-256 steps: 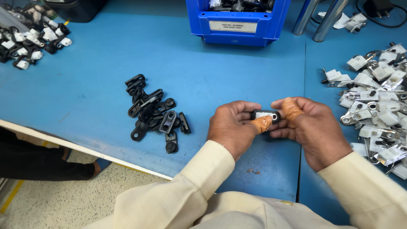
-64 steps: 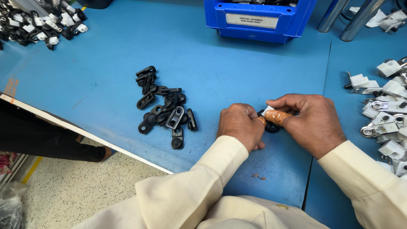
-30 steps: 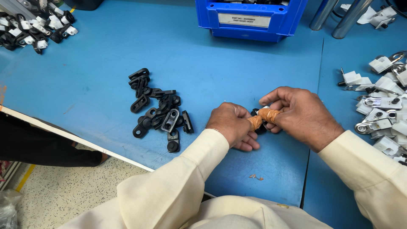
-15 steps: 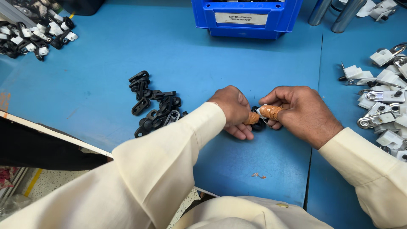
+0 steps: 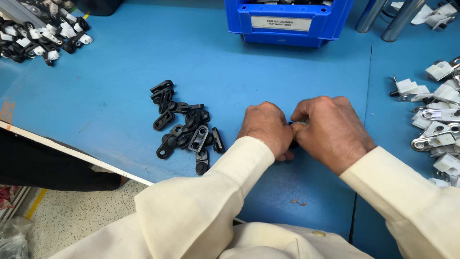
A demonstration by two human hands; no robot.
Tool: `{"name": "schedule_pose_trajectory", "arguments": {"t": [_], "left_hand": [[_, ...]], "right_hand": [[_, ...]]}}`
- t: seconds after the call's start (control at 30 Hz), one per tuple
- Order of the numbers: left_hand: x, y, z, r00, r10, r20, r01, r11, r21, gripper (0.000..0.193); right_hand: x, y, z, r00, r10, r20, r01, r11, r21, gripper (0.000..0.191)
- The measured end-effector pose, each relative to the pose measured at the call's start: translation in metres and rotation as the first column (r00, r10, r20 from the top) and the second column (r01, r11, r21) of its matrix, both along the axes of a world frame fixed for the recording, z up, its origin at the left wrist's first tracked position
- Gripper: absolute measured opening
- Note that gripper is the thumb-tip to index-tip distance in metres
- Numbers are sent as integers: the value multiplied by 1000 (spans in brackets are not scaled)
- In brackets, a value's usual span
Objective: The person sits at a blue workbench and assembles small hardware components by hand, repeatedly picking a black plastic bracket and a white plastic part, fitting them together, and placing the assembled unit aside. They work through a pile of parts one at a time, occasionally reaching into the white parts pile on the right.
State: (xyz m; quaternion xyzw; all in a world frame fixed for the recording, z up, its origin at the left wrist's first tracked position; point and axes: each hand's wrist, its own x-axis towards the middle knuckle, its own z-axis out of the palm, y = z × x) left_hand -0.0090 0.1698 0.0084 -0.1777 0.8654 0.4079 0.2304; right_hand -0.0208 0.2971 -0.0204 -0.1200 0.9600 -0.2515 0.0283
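Note:
My left hand (image 5: pixel 266 127) and my right hand (image 5: pixel 330 129) are pressed together over the blue table (image 5: pixel 120 72), knuckles up. Between their fingertips they pinch a small black plastic part (image 5: pixel 293 143), almost wholly hidden; only a dark sliver shows under the fingers. An orange finger cot peeks out between the two hands. A loose pile of black plastic brackets (image 5: pixel 184 127) lies just left of my left hand, apart from it. Cream sleeves cover both forearms.
A blue bin (image 5: pixel 287 19) stands at the back centre. White and metal clip assemblies (image 5: pixel 438 129) are heaped along the right edge. More black-and-white parts (image 5: pixel 43 36) lie at the far left. Two metal posts (image 5: pixel 383 17) rise at the back right. The table's front edge runs diagonally at left.
My hands have closed tighter over the small part, which showed with a white piece earlier and is now nearly hidden. The pile of black brackets has not moved.

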Motion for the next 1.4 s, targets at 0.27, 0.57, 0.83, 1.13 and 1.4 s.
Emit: {"name": "schedule_pose_trajectory", "arguments": {"t": [0.27, 0.57, 0.83, 1.13, 1.4], "left_hand": [[10, 1, -17, 998, 53, 32, -56, 992, 114, 18], [13, -7, -32, 996, 85, 34, -91, 914, 395, 21], [14, -7, -52, 942, 320, 101, -324, 786, 527, 15], [25, -15, -43, 952, 305, 12, -260, 790, 555, 30], [34, -15, -20, 977, 178, -114, -97, 855, 509, 47]], "right_hand": [[-9, 7, -4, 857, -121, 500, 383, 800, -462, 12], [1, 3, -8, 927, -179, 330, 313, 853, -417, 11], [3, 11, -21, 888, -58, 456, 389, 624, -678, 23], [7, 22, -30, 619, 12, 785, 670, 513, -536, 29], [-8, 33, -36, 409, 217, 886, 772, 435, -463, 27]]}}
